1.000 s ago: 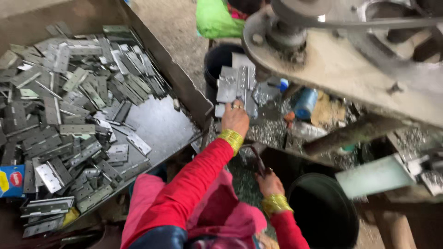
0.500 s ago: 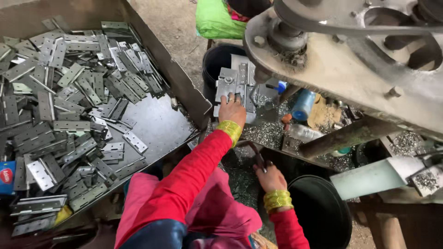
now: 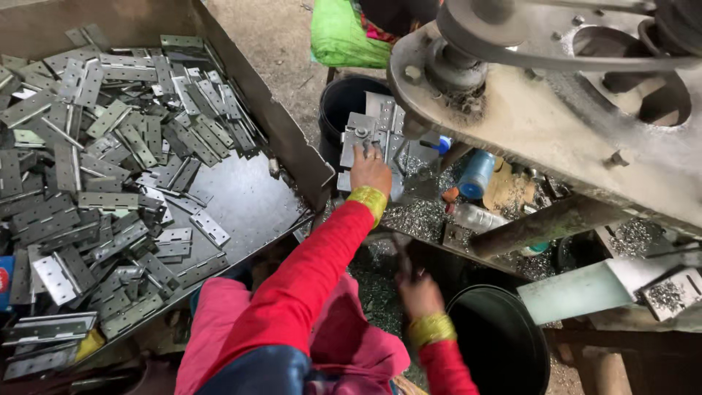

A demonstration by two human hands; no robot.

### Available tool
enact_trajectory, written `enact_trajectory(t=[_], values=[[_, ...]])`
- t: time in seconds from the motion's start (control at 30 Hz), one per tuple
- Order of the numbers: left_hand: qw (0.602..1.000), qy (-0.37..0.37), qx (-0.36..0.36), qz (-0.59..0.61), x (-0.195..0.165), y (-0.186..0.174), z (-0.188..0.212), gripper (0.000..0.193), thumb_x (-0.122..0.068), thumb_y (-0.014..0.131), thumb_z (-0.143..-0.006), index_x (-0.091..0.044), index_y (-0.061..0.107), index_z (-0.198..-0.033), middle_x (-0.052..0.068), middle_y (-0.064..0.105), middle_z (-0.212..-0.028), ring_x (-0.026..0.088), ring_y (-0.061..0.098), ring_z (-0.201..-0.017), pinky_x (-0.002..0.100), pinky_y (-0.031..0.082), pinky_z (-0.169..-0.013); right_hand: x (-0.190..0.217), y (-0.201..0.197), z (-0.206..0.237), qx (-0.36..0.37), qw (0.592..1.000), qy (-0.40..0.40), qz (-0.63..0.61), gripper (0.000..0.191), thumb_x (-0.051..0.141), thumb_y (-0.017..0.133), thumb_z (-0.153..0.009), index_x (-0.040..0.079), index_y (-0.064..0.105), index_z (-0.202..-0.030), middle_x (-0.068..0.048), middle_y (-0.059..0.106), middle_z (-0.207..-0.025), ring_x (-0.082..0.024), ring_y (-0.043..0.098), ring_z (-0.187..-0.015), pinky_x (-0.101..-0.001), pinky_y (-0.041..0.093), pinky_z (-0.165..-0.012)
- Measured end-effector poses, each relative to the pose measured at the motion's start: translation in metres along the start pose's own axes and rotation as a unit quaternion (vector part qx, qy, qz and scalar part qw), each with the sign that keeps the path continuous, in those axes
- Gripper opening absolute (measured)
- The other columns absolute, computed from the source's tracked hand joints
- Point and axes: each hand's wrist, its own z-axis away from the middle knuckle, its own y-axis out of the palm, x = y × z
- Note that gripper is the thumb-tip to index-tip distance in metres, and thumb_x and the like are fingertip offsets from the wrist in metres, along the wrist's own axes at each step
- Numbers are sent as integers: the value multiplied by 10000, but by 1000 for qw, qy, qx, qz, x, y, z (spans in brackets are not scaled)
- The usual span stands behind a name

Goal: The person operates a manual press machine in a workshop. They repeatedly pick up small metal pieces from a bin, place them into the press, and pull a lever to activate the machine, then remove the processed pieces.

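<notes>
While the left hand (image 3: 369,170) lies with fingers spread on a grey metal hinge plate (image 3: 363,135), the blurred right hand (image 3: 418,292) hangs beside a black bucket (image 3: 504,344), its grip impossible to tell.

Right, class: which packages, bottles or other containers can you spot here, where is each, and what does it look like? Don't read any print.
Small carton: left edge, by the hinges; blue and red.
Clear bottle: lying among shavings on the bench.
Blue can: just above that bottle; cylindrical.
Green bag: top centre; bright, crumpled.
</notes>
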Motion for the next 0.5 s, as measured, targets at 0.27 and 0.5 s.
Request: enact_trajectory(t=[0.27, 0.5], values=[[997, 22, 74, 23, 9, 14, -9, 540, -262, 405, -962, -103, 478, -1473, 63, 284, -1631, 347, 180, -1525, 645, 17, -1187, 2, -9, -4, 24, 997, -67, -13, 541, 511, 697, -836, 86, 701, -1171, -246, 731, -1027, -437, 702, -1011, -504, 561, -838], [996, -8, 74, 39, 4, 3, -26, 524, -269, 378, -1026, -88, 511, -1500, 101, 305, -1680, 365, 202, -1560, 608, -9, -1227, -13, 16, -6, -35, 998, -11, 51, 508, 526, 662, -868, 92, 689, -1131, -234, 735, -1038, -429, 713, -990, -508, 570, -832]])
